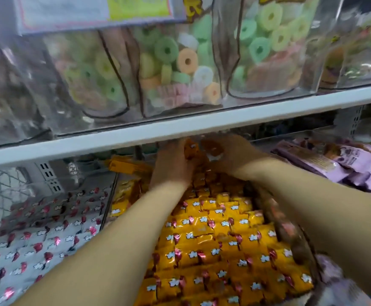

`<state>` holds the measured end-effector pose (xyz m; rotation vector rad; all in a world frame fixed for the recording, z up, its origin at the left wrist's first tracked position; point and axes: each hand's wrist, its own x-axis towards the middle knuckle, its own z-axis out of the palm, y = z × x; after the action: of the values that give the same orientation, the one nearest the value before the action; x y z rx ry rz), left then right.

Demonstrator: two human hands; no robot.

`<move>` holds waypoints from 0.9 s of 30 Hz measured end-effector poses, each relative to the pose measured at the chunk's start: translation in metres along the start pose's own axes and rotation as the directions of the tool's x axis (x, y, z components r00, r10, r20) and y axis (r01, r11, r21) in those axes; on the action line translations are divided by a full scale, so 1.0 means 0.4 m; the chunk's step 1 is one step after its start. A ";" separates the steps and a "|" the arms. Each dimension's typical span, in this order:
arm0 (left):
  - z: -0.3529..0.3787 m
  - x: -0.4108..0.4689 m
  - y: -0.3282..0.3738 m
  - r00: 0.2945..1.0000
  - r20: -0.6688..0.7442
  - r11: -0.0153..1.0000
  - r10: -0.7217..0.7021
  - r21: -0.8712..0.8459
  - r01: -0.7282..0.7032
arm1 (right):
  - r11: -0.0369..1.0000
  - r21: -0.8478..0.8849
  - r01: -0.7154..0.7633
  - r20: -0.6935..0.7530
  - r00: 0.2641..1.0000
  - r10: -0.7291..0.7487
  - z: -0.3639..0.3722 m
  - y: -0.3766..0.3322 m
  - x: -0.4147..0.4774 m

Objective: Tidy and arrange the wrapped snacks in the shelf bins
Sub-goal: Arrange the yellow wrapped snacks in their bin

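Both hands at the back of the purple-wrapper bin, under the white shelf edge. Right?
No. The head view shows left hand and right hand at the back of the bin of yellow foil-wrapped snacks, under the white shelf edge.

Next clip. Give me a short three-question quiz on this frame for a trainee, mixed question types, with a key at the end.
1. True or false: the left hand and right hand are at the near end of the yellow snacks.
2. Which colour of wrapped snacks lies to the right of the yellow ones? A white, B purple, C green.
3. Fill in: the clear bags on the shelf above hold ____-shaped snacks.

Key
1. False: both hands grip yellow snacks at the far end, under the shelf edge.
2. B, the purple packets.
3. Ring.
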<state>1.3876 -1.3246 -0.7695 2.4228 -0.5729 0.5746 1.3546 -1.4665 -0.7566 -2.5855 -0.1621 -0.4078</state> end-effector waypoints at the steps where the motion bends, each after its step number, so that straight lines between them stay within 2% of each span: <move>1: 0.010 0.007 -0.001 1.000 -0.003 1.000 0.014 -0.026 -0.014 | 0.999 0.032 0.038 -0.002 0.999 -0.038 -0.001 0.003 0.010; 4: 0.026 0.024 -0.008 0.999 -0.015 0.992 0.048 -0.113 -0.049 | 0.984 0.130 0.125 -0.028 0.992 -0.122 -0.001 0.018 0.045; 8: 0.030 0.035 -0.016 0.992 -0.025 0.968 0.125 -0.215 -0.127 | 0.982 0.148 0.121 -0.052 0.992 -0.114 0.010 0.051 0.076; 11: 0.034 0.039 -0.038 0.997 0.003 0.955 0.073 -0.288 -0.069 | 0.984 0.145 0.108 -0.031 0.994 -0.105 0.007 0.062 0.087; 14: 0.051 0.044 -0.069 0.994 0.113 0.991 0.012 -0.133 0.003 | 0.982 0.171 0.087 -0.030 0.996 -0.083 -0.001 0.063 0.090; 17: 0.078 0.047 -0.081 0.971 0.238 0.999 0.008 0.034 -0.017 | 0.979 0.189 0.079 -0.053 0.996 -0.070 -0.010 0.057 0.086; 27: 0.100 0.068 -0.077 0.948 0.317 0.978 -0.034 0.206 -0.034 | 0.969 0.246 0.021 -0.067 0.998 -0.005 0.026 0.085 0.097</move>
<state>1.4362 -1.3338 -0.7982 2.7407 -0.6727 0.2491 1.4006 -1.4891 -0.7690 -2.3251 -0.1936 -0.4470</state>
